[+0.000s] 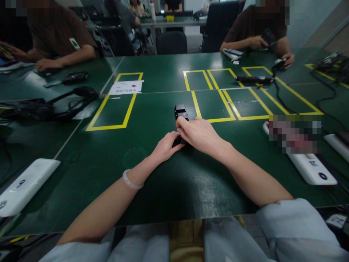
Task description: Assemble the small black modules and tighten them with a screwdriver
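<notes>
A small black device (181, 110) with a blocky, squared-off end points away from me on the green table. My right hand (200, 133) is closed over it from the right, fingers curled and pinched at its near part. From the left, my left hand (167, 146) grips the device's near end between thumb and fingers, and the two hands almost touch. Both hands cover most of the device, so its exact kind is hidden. A pale bracelet (132, 180) circles my left wrist.
Yellow tape rectangles (106, 128) mark the green table (207, 174). A paper label (125, 87) lies far left. White numbered devices (29, 185) flank me, with black cables (79, 100) left and right. Across the table, a person's hands (257, 43) hold a dark tool; another person sits left.
</notes>
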Motion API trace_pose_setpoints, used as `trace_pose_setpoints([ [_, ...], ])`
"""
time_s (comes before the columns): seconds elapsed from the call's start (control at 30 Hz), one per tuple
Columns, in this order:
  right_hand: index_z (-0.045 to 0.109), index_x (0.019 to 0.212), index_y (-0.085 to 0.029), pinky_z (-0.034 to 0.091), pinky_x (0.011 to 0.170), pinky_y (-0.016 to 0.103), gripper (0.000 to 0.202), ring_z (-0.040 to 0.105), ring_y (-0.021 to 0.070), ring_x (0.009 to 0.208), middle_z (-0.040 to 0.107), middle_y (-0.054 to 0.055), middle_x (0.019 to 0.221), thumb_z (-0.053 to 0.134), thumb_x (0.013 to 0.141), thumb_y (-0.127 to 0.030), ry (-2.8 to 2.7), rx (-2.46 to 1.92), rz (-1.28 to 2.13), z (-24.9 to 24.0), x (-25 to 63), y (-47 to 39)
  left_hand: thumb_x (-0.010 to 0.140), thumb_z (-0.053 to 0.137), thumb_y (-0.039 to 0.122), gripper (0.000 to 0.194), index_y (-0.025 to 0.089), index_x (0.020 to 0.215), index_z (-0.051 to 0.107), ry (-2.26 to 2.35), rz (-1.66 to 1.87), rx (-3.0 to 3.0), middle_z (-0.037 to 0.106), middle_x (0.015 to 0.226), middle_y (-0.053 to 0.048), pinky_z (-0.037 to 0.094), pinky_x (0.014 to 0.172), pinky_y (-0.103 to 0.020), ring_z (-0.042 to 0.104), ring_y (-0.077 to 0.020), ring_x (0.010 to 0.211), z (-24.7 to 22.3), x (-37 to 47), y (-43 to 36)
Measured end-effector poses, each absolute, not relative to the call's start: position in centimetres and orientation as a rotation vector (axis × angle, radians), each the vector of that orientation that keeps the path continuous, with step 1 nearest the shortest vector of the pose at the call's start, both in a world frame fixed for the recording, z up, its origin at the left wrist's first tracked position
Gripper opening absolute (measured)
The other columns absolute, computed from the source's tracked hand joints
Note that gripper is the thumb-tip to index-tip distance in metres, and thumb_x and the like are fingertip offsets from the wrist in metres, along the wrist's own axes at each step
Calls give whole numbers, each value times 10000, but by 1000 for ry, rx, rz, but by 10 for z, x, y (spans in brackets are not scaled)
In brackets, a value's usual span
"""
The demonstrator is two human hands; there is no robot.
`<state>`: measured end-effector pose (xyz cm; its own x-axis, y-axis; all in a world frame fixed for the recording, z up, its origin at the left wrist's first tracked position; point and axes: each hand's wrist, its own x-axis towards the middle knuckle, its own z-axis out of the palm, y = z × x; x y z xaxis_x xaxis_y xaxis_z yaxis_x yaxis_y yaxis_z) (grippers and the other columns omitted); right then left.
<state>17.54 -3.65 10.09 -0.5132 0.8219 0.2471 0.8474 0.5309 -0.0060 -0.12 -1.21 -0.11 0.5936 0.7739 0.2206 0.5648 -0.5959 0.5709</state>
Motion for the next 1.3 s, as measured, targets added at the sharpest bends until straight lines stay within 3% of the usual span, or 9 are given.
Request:
trace_pose_setpoints([
  [0.43, 504, 1055, -182, 297, 639, 281, 216, 587, 159, 690, 667, 34, 807, 366, 893, -218, -2548, -1371, -121, 108, 176, -42, 919, 538, 429, 410, 182, 1244, 498, 1038, 663, 2394, 572, 1225, -104, 449, 963, -427, 547, -273, 1108, -7, -3, -10],
  [0.67, 531, 977, -184, 304, 644, 284, 287, 591, 161, 633, 673, 27, 730, 306, 983, -362, -2555, -1372, -203, 101, 175, -37, 913, 548, 417, 369, 188, 1201, 523, 1069, 646, 2364, 592, 1173, -92, 469, 929, -415, 568, -272, 1071, -5, -2, -11],
  [0.9, 496, 1079, -171, 306, 634, 270, 220, 584, 153, 645, 661, 20, 747, 339, 934, -222, -2520, -1351, -172, 101, 176, -39, 917, 538, 426, 387, 181, 1215, 510, 1048, 662, 2389, 588, 1185, -101, 461, 937, -424, 555, -279, 1090, -5, -2, -11],
  [1.1, 515, 1004, -183, 302, 643, 276, 246, 577, 153, 636, 657, 19, 732, 349, 970, -361, -2550, -1352, -170, 102, 176, -38, 913, 548, 425, 375, 181, 1197, 523, 1072, 649, 2384, 594, 1161, -93, 467, 917, -411, 567, -272, 1059, -7, -2, -10],
  [1.3, 507, 1054, -183, 289, 613, 268, 207, 568, 150, 632, 648, 17, 736, 349, 933, -239, -2516, -1360, -185, 100, 176, -38, 913, 552, 409, 361, 181, 1191, 521, 1051, 656, 2385, 596, 1158, -89, 460, 930, -418, 558, -270, 1070, -4, -1, -11],
])
